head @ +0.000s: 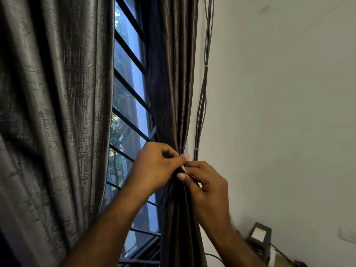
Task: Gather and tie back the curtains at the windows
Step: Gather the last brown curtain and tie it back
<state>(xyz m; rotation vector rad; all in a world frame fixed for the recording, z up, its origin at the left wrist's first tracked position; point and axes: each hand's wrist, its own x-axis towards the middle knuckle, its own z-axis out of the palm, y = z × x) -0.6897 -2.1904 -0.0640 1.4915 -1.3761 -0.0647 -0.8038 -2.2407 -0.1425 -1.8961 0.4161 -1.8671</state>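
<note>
- Curtains frame the view: the loose left curtain (pixel 54 112) hangs in broad grey-brown folds across the left third.
- Beside it, the window (pixel 128 97) shows dark bars with greenery outside.
- Right of the glass, the gathered curtain (pixel 173 83) is bunched into a narrow column, pinched tightest where both hands meet.
- The left hand (pixel 156 166) wraps the bundle from the window side, fingers curled closed, thumb and forefinger nipping a thin tie (pixel 184 169).
- The right hand (pixel 206 182) presses in from the wall side, fingers bent and pinching the same tie against the fabric.
- Dark cables (pixel 202 93) run down the white wall (pixel 279 112).
- A small black box (pixel 260 237) sits low at the far right.
</note>
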